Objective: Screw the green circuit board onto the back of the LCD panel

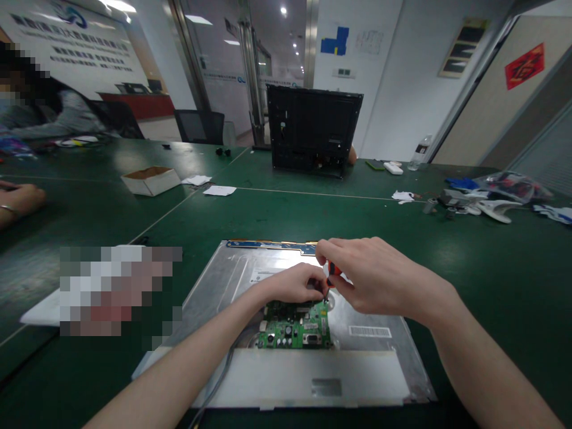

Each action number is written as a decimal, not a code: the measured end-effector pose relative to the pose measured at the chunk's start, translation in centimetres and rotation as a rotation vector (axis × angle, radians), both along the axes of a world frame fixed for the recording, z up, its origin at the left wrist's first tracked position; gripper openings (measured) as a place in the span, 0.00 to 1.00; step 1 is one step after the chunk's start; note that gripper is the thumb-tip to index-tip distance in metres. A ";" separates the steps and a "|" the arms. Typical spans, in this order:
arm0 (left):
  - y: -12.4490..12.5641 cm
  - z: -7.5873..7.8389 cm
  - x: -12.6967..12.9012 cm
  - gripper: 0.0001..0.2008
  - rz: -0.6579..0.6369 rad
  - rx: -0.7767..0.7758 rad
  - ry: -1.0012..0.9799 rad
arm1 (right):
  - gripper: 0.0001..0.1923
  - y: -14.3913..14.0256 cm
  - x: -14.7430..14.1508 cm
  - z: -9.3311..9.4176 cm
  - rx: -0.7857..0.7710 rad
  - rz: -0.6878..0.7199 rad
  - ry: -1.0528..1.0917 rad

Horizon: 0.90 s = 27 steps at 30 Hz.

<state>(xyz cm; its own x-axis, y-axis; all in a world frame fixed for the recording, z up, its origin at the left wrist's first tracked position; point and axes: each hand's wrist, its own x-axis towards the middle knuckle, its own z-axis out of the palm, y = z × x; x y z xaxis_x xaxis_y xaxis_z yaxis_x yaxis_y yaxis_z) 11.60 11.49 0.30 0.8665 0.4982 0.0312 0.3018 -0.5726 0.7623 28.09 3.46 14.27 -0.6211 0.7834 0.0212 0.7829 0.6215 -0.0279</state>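
Orange-handled screwdriver (333, 271) is being gripped in the closed right hand (375, 277), tip over a green circuit board (297, 328); left hand (295, 285) is pinching closed beside the tip, its contents hidden

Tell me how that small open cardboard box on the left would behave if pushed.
The cardboard box looks shallow and low, so it would probably slide on the green table rather than tip. Its thin walls suggest it is light and may crush if squeezed. Contents cannot be seen.

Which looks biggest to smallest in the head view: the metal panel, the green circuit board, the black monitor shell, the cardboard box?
1. metal panel
2. black monitor shell, though it stands farther off
3. green circuit board and cardboard box: too alike to rank, and the box lies farther away
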 end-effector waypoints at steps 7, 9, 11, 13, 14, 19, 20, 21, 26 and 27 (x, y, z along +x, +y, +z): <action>0.0 0.1 0.1 0.04 -0.011 -0.002 0.023 | 0.06 0.0 -0.1 0.0 -0.011 -0.016 0.009; 0.0 0.1 0.0 0.05 -0.015 -0.005 0.021 | 0.06 0.0 0.0 0.0 -0.006 -0.018 0.010; 0.0 0.2 0.0 0.06 -0.014 -0.010 0.011 | 0.05 0.0 0.0 -0.1 0.004 -0.023 0.010; 0.0 0.2 0.0 0.06 -0.018 -0.023 0.010 | 0.04 0.1 0.0 -0.1 0.008 -0.033 0.013; 0.0 0.3 0.0 0.06 -0.020 -0.031 0.013 | 0.03 0.1 0.0 -0.1 0.008 -0.041 0.012; 0.0 0.4 0.1 0.07 -0.009 -0.050 0.010 | 0.05 0.4 -0.3 -0.1 0.030 -0.087 -0.015; 0.0 0.5 0.1 0.08 -0.009 -0.048 0.007 | 0.05 0.5 -0.3 -0.2 0.039 -0.096 -0.021; 0.0 0.5 0.1 0.08 -0.011 -0.045 0.005 | 0.06 0.5 -0.3 -0.2 0.045 -0.103 -0.025; 0.0 0.6 0.1 0.09 -0.012 -0.029 -0.005 | 0.07 0.5 -0.2 -0.2 0.068 -0.124 -0.036; -0.1 0.6 0.1 0.09 -0.012 -0.031 -0.002 | 0.07 0.5 -0.2 -0.2 0.072 -0.130 -0.040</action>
